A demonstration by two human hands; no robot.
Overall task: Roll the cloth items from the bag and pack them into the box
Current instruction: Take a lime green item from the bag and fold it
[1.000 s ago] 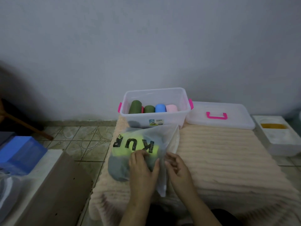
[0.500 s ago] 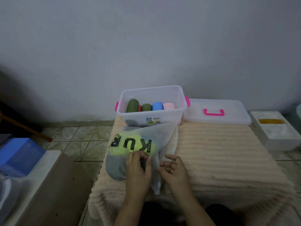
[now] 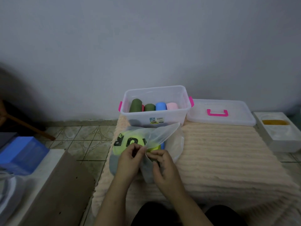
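A translucent plastic bag [image 3: 162,132] with black letters lies on the cream ribbed blanket [image 3: 228,160] in front of me. Neon-yellow cloth [image 3: 127,144] and grey cloth [image 3: 114,165] show through it, with a bit of blue at its right. My left hand [image 3: 130,162] pinches the bag's edge at the opening. My right hand [image 3: 162,167] pinches the opposite edge, right beside the left. Behind the bag stands a clear box [image 3: 156,118] with pink latches, holding several rolled cloths: green [image 3: 136,105], green, blue [image 3: 160,106], pink [image 3: 171,106].
The box's clear lid [image 3: 241,118] with a pink handle lies to the right of the box. A white foam tray [image 3: 280,134] sits at far right. On the left are a cardboard sheet [image 3: 65,190], a blue box [image 3: 21,152] and tiled floor.
Both hands came together at the bag's mouth and pulled its edges apart; the flap lifted, uncovering yellow and blue cloth inside. The camera tilted slightly.
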